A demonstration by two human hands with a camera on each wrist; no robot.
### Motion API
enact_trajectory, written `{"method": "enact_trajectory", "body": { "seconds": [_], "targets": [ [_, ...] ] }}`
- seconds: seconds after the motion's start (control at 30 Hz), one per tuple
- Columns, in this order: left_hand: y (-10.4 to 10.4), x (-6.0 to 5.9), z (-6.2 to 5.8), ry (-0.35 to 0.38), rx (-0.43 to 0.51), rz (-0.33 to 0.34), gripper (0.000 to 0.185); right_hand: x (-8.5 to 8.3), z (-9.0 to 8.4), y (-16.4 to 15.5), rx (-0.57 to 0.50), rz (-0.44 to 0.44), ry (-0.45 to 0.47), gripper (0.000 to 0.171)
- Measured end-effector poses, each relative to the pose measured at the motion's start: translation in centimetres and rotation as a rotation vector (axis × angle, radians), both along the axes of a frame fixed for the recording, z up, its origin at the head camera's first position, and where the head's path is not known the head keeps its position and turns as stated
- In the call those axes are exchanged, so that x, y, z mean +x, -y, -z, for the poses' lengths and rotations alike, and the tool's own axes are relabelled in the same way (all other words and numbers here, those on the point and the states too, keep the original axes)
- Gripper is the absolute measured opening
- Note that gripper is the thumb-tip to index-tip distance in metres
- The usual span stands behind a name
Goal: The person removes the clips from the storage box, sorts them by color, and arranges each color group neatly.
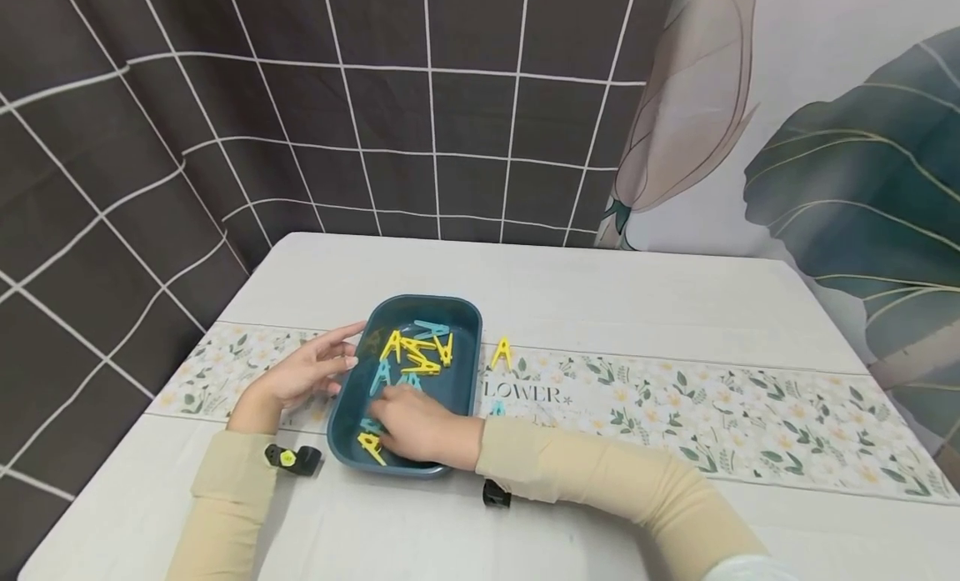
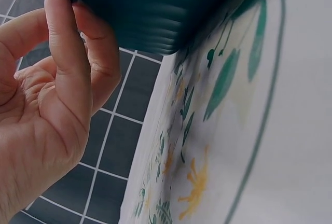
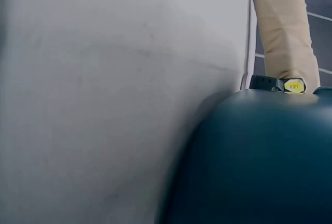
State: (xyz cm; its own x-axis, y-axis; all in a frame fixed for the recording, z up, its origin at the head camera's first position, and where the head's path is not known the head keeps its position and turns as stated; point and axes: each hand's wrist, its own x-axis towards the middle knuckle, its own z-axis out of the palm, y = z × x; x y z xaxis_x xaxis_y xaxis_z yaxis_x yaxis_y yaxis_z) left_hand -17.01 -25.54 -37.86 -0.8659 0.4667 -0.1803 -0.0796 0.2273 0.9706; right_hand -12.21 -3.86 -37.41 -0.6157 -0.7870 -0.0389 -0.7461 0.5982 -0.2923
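Note:
A dark teal tray point(image 1: 459, 389) stands on the table with several yellow clothespins point(image 1: 420, 365) and light blue clothespins point(image 1: 381, 374) scattered inside. At its left side, my left hand point(image 1: 309, 371) touches the rim with its fingertips; the left wrist view shows the fingers of that hand point(image 2: 57, 89) loosely bent against the outer wall. My right hand point(image 1: 411, 421) reaches down into the near part of the tray, beside a yellow clothespin point(image 1: 371, 446). Its fingertips are hidden among the clothespins, and the right wrist view shows only the tray's outside point(image 3: 259, 156).
Right of the tray lie one yellow clothespin point(image 1: 502, 353) and a light blue clothespin point(image 1: 498, 408), partly hidden by the right sleeve point(image 1: 585, 460). A white tablecloth point(image 1: 637, 302) with a floral band covers the table. A dark gridded curtain point(image 1: 390, 106) hangs behind.

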Motion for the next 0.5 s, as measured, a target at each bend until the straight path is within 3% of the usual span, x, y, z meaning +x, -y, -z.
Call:
{"method": "enact_trajectory", "body": {
  "seconds": [0.5],
  "targets": [
    [0.01, -0.17, 0.18, 0.014, 0.009, -0.012, 0.067, 0.08, 0.01, -0.01, 0.065, -0.046, -0.102, 0.018]
  ]
}}
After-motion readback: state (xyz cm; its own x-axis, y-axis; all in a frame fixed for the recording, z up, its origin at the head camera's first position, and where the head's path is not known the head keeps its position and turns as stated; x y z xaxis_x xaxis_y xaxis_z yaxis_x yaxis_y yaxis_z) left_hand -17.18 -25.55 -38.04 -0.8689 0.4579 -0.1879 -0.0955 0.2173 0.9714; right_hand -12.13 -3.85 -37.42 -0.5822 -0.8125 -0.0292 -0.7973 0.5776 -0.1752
